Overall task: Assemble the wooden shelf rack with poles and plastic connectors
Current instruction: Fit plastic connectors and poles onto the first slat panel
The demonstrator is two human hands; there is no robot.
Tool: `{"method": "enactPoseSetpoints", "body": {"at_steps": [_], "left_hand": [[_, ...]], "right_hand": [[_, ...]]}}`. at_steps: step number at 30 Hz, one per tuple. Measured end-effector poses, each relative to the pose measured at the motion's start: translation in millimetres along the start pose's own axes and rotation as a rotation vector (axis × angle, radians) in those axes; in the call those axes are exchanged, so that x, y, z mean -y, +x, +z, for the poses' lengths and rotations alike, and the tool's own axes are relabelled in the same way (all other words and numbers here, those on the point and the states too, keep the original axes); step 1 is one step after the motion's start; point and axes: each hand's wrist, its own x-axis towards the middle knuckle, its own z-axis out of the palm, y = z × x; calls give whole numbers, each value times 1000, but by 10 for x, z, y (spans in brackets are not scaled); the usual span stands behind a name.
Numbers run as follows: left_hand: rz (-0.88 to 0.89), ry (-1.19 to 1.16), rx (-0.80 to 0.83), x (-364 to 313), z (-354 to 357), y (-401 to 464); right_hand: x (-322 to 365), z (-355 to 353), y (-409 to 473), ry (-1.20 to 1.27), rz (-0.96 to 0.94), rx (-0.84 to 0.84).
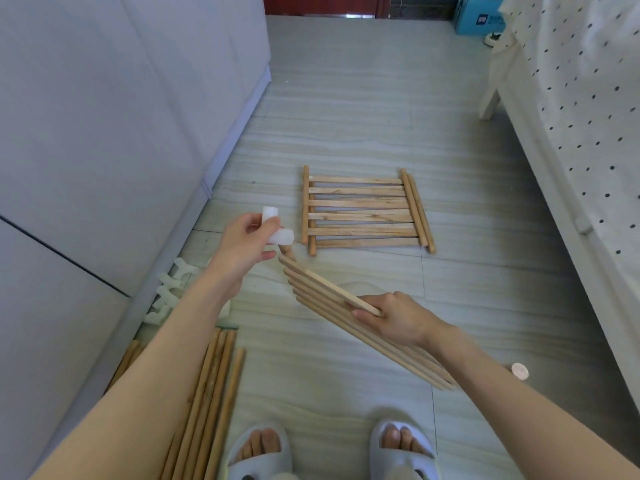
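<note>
- Left hand (247,242), centre left of the frame: fingers curled round a white plastic connector (277,227), an elbow-shaped piece with one tube end pointing to the top of the frame and the other to the right.
- Right hand (398,318), centre right: thumb on top and fingers beneath, pinching the upper edge of a slatted wooden shelf panel (332,304) held off the floor.
- Held panel: long axis runs diagonally from upper left, just below the connector, to lower right under the right forearm. About five slats can be counted (the far edge is partly hidden by the hand).
- Panel's upper-left corner: a round rail end (286,251) projects toward the connector; the two are near each other, and contact cannot be confirmed.
- Flat shelf panels (363,211), centre of the frame: lying on the tiled floor (363,98), slats running left to right, side rails running top to bottom. Doubled rails on each side suggest two panels stacked; the exact count cannot be told.
- Wooden poles (211,403), lower left: a bundle on the floor, long axes running roughly bottom to top of the frame; at least five visible.
- Spare plastic connectors (173,289), left of centre beside the grey cabinet (104,133): a small pile, number unclear.
- Slippers: two, at the bottom edge, toes pointing up the frame (401,448).
- White bed frame with dotted cover (588,116), right side.
- Blue box (479,15), top right.
</note>
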Motion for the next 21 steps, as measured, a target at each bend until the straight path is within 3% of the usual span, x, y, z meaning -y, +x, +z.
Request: {"method": "enactPoseSetpoints", "body": {"at_steps": [9, 18, 21], "left_hand": [[-93, -91, -82, 254, -185, -143], [25, 67, -99, 285, -138, -254], [77, 88, -10, 284, -182, -336]], "right_hand": [[74, 140, -62, 123, -5, 53], [73, 241, -94, 129, -4, 25], [74, 251, -100, 127, -3, 32]]}}
